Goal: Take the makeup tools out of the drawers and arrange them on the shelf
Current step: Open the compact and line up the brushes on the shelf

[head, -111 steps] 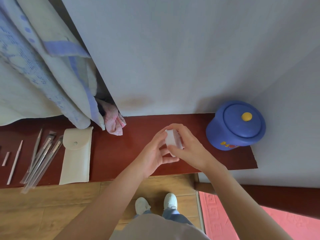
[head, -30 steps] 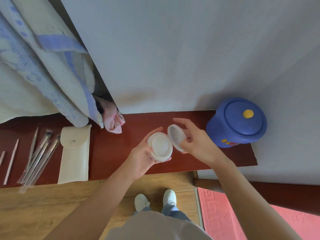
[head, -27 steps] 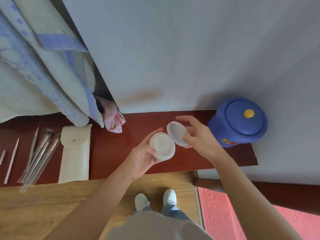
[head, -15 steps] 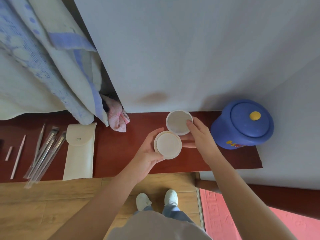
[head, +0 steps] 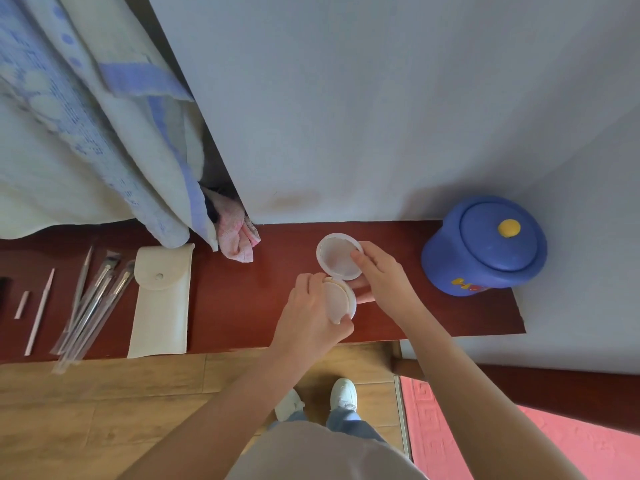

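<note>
A round white compact lies open over the dark red shelf [head: 242, 306]. My left hand [head: 308, 320] grips its base [head: 339, 301], fingers curled over the left rim. My right hand [head: 384, 275] holds the raised lid [head: 337, 256] at its right edge, thumb on the inner face. At the shelf's left lie a cream snap pouch [head: 161, 299], several makeup brushes in clear sleeves [head: 97, 299] and thin pink sticks [head: 40, 310].
A blue lidded pot with a yellow knob [head: 485, 245] stands at the shelf's right end. A pink cloth [head: 237, 233] and hanging blue-white fabric [head: 86, 133] sit behind the pouch. Below are the wood floor, my white shoes and a red mat [head: 485, 441].
The closed compact was opened. Lid and base have come down toward the shelf, the lid swinging back behind the base, and my left fingers have moved over the base.
</note>
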Tool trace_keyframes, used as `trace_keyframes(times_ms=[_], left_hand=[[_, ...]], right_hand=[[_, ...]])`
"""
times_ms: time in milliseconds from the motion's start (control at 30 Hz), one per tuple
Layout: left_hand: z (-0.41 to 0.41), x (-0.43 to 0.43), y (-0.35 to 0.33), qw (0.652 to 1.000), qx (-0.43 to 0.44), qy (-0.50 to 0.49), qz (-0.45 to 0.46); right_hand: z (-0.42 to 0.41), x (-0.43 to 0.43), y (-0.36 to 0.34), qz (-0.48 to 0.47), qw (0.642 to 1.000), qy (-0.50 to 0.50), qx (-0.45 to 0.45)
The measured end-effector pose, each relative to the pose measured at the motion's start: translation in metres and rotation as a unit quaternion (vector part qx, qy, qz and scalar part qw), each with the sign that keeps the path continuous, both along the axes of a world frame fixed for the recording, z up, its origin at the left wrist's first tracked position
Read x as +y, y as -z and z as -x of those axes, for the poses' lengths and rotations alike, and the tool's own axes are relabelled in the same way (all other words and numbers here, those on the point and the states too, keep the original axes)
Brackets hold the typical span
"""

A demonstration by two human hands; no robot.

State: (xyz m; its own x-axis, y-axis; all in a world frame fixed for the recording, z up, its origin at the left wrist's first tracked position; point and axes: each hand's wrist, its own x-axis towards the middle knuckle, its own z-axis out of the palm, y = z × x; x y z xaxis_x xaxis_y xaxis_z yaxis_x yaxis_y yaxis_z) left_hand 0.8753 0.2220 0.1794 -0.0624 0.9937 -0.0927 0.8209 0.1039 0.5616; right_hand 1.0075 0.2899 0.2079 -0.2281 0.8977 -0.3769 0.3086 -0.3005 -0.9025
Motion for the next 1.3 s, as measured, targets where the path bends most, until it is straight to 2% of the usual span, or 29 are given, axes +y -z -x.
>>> trace_keyframes(times_ms=[100, 167, 200, 233, 300, 367, 433, 500, 667, 767, 867, 967, 1067, 1167, 1200, 1267, 1300], left_hand=[[0.007, -0.001, -0.006, 0.997, -0.071, 0.007, 0.041], [0.014, 0.002, -0.012, 0.978, -0.187, -0.003, 0.094], [0.019, 0.004, -0.014, 0.957, -0.260, -0.032, 0.126], [0.025, 0.006, -0.016, 0.920, -0.346, -0.084, 0.167], [0.037, 0.007, -0.017, 0.799, -0.528, -0.170, 0.231], [0.051, 0.000, -0.016, 0.707, -0.643, -0.195, 0.221], [0.066, -0.008, -0.010, 0.650, -0.696, -0.228, 0.204], [0.079, -0.013, -0.001, 0.637, -0.696, -0.275, 0.183], [0.102, -0.022, 0.015, 0.664, -0.661, -0.327, 0.128], [0.111, -0.023, 0.025, 0.642, -0.669, -0.355, 0.121], [0.117, -0.020, 0.031, 0.657, -0.651, -0.358, 0.126], [0.116, -0.021, 0.035, 0.653, -0.651, -0.363, 0.134], [0.121, -0.017, 0.046, 0.715, -0.579, -0.367, 0.139], [0.121, -0.013, 0.040, 0.778, -0.460, -0.403, 0.143], [0.121, -0.015, 0.035, 0.819, -0.399, -0.397, 0.112], [0.121, -0.027, 0.022, 0.911, -0.253, -0.325, 0.032], [0.121, -0.033, 0.016, 0.940, -0.185, -0.286, 0.006]], right_hand=[[-0.001, 0.001, 0.003, -0.001, 1.000, -0.002, -0.004], [-0.004, 0.002, 0.007, 0.013, 1.000, 0.007, 0.002], [-0.006, 0.004, 0.010, 0.024, 1.000, 0.011, 0.005], [-0.008, 0.005, 0.012, 0.034, 0.999, 0.014, 0.008], [-0.010, 0.006, 0.017, 0.047, 0.999, 0.017, 0.016], [-0.008, 0.008, 0.022, 0.055, 0.998, 0.015, 0.022], [0.002, 0.010, 0.027, 0.056, 0.998, 0.002, 0.023], [0.017, 0.012, 0.032, 0.056, 0.998, -0.017, 0.007], [0.060, 0.018, 0.045, 0.058, 0.996, -0.062, -0.036], [0.076, 0.023, 0.054, 0.043, 0.991, -0.084, -0.089], [0.085, 0.024, 0.061, 0.021, 0.990, -0.091, -0.110], [0.088, 0.023, 0.065, 0.017, 0.991, -0.090, -0.098], [0.087, 0.021, 0.067, 0.011, 0.992, -0.075, -0.102], [0.083, 0.018, 0.063, -0.043, 0.986, -0.031, -0.158], [0.081, 0.015, 0.057, -0.072, 0.980, -0.022, -0.185], [0.078, 0.004, 0.046, -0.145, 0.963, -0.037, -0.224], [0.078, -0.003, 0.039, -0.185, 0.952, -0.064, -0.236]])
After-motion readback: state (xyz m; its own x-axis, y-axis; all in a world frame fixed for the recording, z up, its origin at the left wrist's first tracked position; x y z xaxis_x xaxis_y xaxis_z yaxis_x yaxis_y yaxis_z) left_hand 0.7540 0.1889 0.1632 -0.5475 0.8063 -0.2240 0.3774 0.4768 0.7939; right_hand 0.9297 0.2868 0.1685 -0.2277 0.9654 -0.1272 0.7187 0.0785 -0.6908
